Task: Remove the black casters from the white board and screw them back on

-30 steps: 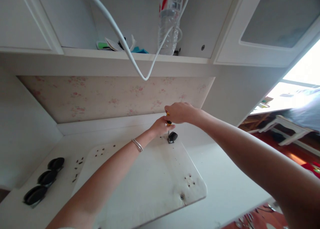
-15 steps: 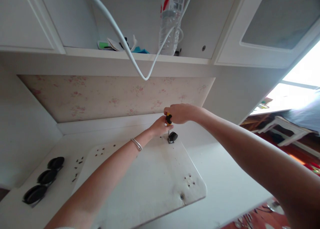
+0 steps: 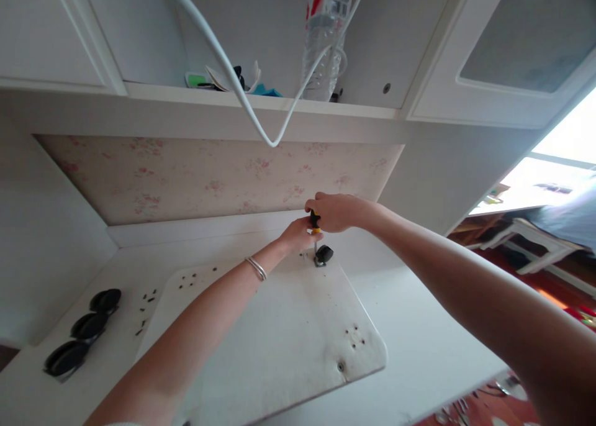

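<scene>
A yellow and black screwdriver (image 3: 315,220) stands upright, its shaft reaching down to the metal plate of a black caster wheel (image 3: 324,254). My right hand (image 3: 336,212) is wrapped round the top of its handle. Just below and to the left, my left hand (image 3: 297,235) has its fingers closed about the lower part of the handle. The caster rests at the far right corner of a white board (image 3: 279,326) with screw holes near its corners. Three more black casters (image 3: 87,326) lie in a row at the left, with several small dark screws (image 3: 148,299) beside them.
The board lies on a white desktop (image 3: 410,326). Above it, a shelf (image 3: 186,97) holds a clear plastic bottle (image 3: 321,59) and small items. A white cable (image 3: 274,141) hangs down in front. A cabinet door (image 3: 503,53) is at the upper right.
The camera view has shifted slightly. Both hands stay on the screwdriver over the caster, with the right hand's hold looking slightly turned.
</scene>
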`<act>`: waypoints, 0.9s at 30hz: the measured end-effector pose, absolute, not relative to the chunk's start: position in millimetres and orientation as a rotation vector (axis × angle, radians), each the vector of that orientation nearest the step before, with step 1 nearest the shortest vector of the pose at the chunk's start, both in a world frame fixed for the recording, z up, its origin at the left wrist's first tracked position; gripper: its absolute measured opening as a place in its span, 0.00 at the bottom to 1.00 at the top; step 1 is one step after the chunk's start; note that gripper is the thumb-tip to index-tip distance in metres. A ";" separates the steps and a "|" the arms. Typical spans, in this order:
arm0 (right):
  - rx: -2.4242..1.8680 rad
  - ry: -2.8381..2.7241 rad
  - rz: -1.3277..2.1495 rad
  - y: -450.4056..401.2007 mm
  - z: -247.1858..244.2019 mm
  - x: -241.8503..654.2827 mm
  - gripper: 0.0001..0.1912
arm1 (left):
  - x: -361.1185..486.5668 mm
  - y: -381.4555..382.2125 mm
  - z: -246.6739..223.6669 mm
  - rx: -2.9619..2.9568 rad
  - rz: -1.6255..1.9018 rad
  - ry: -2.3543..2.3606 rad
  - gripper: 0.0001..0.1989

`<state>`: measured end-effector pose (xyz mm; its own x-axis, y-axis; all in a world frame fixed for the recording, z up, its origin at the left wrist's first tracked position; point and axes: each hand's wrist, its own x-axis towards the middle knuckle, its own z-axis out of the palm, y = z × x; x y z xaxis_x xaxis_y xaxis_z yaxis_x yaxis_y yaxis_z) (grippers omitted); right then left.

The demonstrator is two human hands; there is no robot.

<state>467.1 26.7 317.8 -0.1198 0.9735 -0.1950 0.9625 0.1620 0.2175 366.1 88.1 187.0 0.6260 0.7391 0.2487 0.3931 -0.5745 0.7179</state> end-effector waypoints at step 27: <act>2.028 2.184 0.210 11.7 326.4 480.2 0.19 | 337.2 88.7 167.4 2.262 0.642 0.935 0.26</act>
<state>480.2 11.7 326.4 -0.0725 0.9972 -0.0172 0.9757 0.0745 0.2060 337.2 88.7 167.4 0.6345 0.7464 0.2006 0.4548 -0.5705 0.6839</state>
